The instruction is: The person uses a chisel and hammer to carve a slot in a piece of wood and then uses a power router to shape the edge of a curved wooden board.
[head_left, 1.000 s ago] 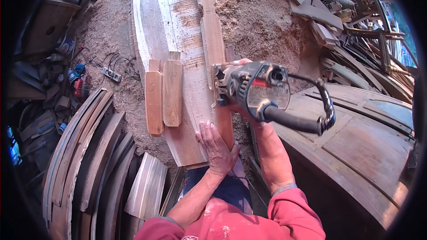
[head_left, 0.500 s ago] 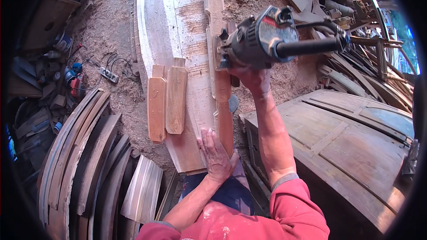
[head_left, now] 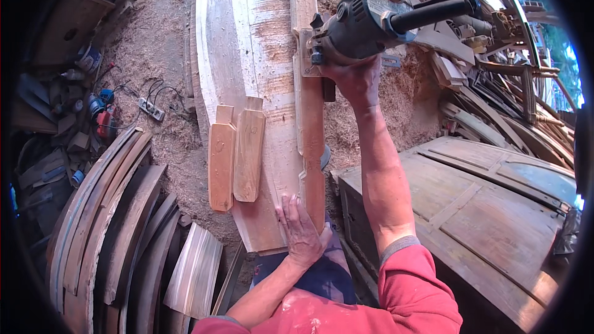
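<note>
A long wooden rail (head_left: 308, 111) with a shaped edge lies lengthwise on a wide board (head_left: 272, 74) that is pale and partly rough brown. My right hand (head_left: 357, 77) is wrapped round the body of a black corded router (head_left: 359, 28). The router is tilted on its side, its metal base against the far part of the rail; the bit is hidden. At the near end, my left hand (head_left: 303, 232) straddles the rail, fingers along its left side and thumb at its right edge. Left of it, two short wooden blocks with tenons (head_left: 249, 154) (head_left: 221, 167) rest side by side on the board.
Curved wooden pieces (head_left: 117, 210) stand stacked at the near left. A power strip (head_left: 150, 109) with cords and a red tool (head_left: 105, 120) lie on the shavings-covered floor. A panelled wooden piece (head_left: 476, 204) stands at right, with piled timber (head_left: 489, 117) beyond.
The router has moved farther away along the rail with my right hand. My left hand stays at the rail's near end. The whole view has shifted slightly.
</note>
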A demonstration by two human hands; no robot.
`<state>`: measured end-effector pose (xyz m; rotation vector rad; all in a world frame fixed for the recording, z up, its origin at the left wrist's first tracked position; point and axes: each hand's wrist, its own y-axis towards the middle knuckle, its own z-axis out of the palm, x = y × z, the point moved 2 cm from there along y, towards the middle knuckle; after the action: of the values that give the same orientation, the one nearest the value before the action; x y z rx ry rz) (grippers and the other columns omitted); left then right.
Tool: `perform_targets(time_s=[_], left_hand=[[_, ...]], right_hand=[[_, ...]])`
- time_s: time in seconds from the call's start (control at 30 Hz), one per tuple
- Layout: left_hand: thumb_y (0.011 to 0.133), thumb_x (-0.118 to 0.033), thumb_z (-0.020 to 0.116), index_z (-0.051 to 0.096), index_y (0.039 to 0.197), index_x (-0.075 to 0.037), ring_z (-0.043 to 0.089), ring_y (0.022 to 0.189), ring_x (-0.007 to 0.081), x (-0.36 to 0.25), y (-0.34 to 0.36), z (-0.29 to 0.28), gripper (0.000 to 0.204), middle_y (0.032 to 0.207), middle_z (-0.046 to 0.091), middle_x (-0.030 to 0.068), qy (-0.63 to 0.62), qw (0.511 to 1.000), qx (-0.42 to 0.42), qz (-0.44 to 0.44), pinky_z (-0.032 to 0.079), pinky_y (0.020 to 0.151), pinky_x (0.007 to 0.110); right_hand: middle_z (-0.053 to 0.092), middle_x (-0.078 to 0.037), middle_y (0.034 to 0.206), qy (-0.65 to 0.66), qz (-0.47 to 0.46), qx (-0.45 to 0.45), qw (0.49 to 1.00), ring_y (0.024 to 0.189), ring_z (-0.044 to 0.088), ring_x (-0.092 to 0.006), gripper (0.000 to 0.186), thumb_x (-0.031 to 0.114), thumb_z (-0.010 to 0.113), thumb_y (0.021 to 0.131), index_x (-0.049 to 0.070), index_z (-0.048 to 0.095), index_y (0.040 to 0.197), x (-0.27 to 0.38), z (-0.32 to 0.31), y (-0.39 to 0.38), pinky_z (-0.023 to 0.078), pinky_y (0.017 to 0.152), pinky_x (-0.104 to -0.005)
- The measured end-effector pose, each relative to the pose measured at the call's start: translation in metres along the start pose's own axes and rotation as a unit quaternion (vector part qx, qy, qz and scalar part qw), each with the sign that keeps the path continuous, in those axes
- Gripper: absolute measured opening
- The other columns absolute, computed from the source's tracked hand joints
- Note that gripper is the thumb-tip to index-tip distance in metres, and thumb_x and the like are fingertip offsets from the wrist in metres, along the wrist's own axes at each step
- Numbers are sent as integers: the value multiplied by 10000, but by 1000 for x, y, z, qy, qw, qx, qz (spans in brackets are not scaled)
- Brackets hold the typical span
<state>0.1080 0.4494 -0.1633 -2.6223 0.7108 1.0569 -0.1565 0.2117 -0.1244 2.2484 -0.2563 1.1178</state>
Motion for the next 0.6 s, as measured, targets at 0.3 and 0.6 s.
perform_targets(time_s=[0.3, 0.6], left_hand=[[722, -275, 831, 179, 1514, 120, 214, 1483, 532, -1, 1, -2, 1099, 1526, 252, 304, 10, 1000, 16, -1, 141, 1213, 659], [691, -228, 840, 152, 1529, 109, 192, 1492, 533, 4, -1, 1, 1136, 1526, 229, 294, -6, 1000, 27, -8, 113, 1215, 657]], right_hand=[[637, -156, 1215, 45, 49, -19, 998, 1071, 669, -262, 785, 256, 912, 731, 20, 460, 1328, -4, 6, 34, 558, 922, -388], [679, -100, 1066, 109, 54, -31, 992, 934, 678, -209, 568, 111, 869, 647, 19, 606, 1142, -10, 14, 65, 560, 843, -355]])
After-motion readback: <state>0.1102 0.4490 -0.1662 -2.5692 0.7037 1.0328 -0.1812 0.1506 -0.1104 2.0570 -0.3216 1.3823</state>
